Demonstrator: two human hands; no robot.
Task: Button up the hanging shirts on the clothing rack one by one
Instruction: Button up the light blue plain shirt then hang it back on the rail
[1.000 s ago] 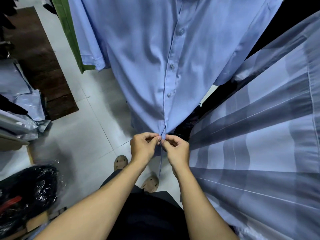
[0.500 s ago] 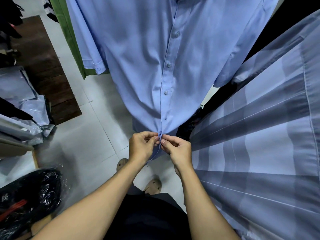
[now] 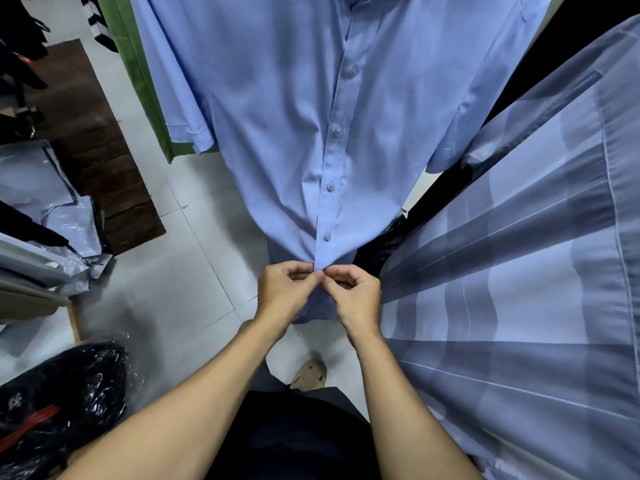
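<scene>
A light blue short-sleeved shirt [image 3: 277, 126] hangs in front of me, its front placket closed by several buttons [image 3: 330, 186] down the middle. My left hand [image 3: 282, 292] and my right hand [image 3: 356, 296] meet at the bottom of the placket, just below the lowest visible button [image 3: 327, 236]. Both pinch the placket edges between thumb and fingers, fingertips touching each other. The button or hole between them is hidden by my fingers. The shirt's hem hangs behind my hands.
A blue and grey striped shirt [image 3: 519, 271] hangs close on the right. A green garment [image 3: 138, 74] hangs behind on the left. Folded clothes in plastic [image 3: 45, 209] lie at the left, a black plastic bag [image 3: 59, 393] at lower left. White tiled floor [image 3: 166, 271] lies below.
The camera has tilted up, so more of the shirt shows. Both hands stay pinched together on the lower placket, fingers shifting slightly.
</scene>
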